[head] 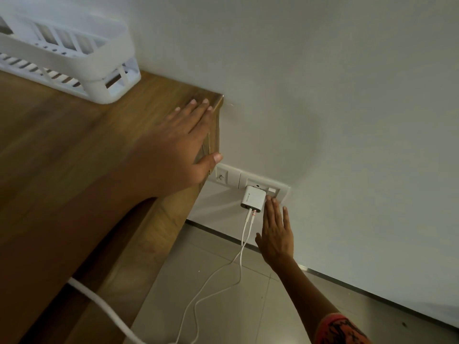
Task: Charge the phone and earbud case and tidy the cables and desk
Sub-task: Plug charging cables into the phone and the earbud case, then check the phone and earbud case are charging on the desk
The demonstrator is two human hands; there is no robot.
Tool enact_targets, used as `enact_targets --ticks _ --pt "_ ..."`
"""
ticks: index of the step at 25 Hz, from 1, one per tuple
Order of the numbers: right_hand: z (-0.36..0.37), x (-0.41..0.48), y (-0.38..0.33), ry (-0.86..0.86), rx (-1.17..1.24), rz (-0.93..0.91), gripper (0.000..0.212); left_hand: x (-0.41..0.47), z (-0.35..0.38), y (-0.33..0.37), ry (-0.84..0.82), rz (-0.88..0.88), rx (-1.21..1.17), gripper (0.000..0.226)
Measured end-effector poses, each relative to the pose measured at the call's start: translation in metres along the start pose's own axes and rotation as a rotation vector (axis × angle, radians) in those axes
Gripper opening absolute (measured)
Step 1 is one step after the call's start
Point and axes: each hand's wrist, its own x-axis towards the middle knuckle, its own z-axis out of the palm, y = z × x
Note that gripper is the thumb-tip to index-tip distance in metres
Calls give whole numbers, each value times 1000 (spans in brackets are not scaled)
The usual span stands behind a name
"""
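Wooden desk [74, 145] under flat left hand [173, 150], right hand [275, 237] straight-fingered beside boxy white charger [251, 198]

Up to my left stands a white plastic basket [74, 58] with slatted sides and a slotted bottom, its rounded corner close to the wall [323, 70]. That wall is plain off-white and fills most of what I see ahead. Low on it sits a long white wall plate [233, 175] in sections. The left section carries a small round fitting [221, 176] I can't make out. Below, the floor [248, 306] is pale grey tile with thin joints, and a dark strip [372, 294] runs along the wall's foot.
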Motion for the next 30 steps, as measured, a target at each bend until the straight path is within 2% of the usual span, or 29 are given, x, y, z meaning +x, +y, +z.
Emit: enact_targets --ticks 3,7,11,15,18,21,26,28,30 --pt "-21 -11 8 99 49 -46 87 -1 -1 0 -30 -7 -23 83" --pt "-76 -18 13 157 153 -30 94 -10 -5 14 -72 -96 -89 72" --pt "-177 -12 9 294 319 -75 91 -36 -41 33 -233 -248 -143 73" --pt "-277 -12 -16 462 580 -131 81 -79 -91 39 -133 -419 -271 70" --pt "-349 -20 -55 491 793 -191 72 -116 -124 30 2 -530 -309 70" --pt "-400 -38 -107 511 872 -328 66 -160 -150 15 134 -635 -275 67" --pt "-433 -68 -201 358 1063 -634 61 -244 -176 -20 257 -940 -359 70" --pt "-441 -75 -238 203 1113 -788 61 -281 -182 -34 281 -1105 -400 73" --pt "-441 -78 -267 38 1064 -914 60 -314 -177 -51 297 -1247 -450 72"
